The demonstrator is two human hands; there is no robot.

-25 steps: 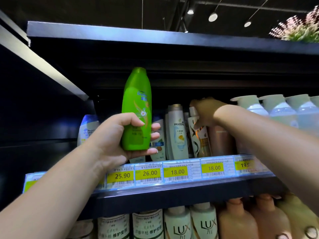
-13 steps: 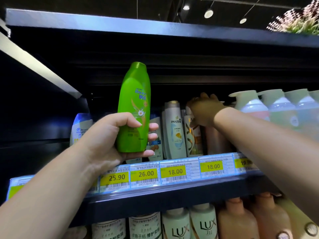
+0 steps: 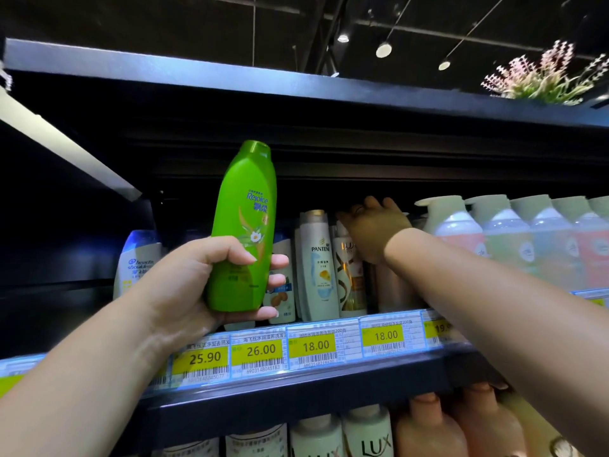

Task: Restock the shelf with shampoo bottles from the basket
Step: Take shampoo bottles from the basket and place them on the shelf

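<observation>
My left hand (image 3: pixel 194 278) grips a green Rejoice shampoo bottle (image 3: pixel 244 225) by its lower half and holds it upright in front of the shelf (image 3: pixel 296 387). Behind it stand a Head & Shoulders bottle (image 3: pixel 136 262) and a white Pantene bottle (image 3: pixel 318 265). My right hand (image 3: pixel 374 229) reaches into the shelf, its fingers curled over the top of a Lux bottle (image 3: pixel 349 278) beside the Pantene. A brownish bottle (image 3: pixel 393 288) stands under my right wrist. The basket is out of view.
Pale pump bottles (image 3: pixel 461 232) fill the shelf's right side. Yellow price tags (image 3: pixel 260 351) line the shelf's front edge. Lux and peach-coloured bottles (image 3: pixel 369 437) stand on the shelf below. A dark shelf board (image 3: pixel 296 90) hangs above, with a plant (image 3: pixel 543 80) on top.
My left hand has tilted the green bottle slightly to the right. My right hand has pushed deeper into the shelf over the bottle tops. The view has tipped upward.
</observation>
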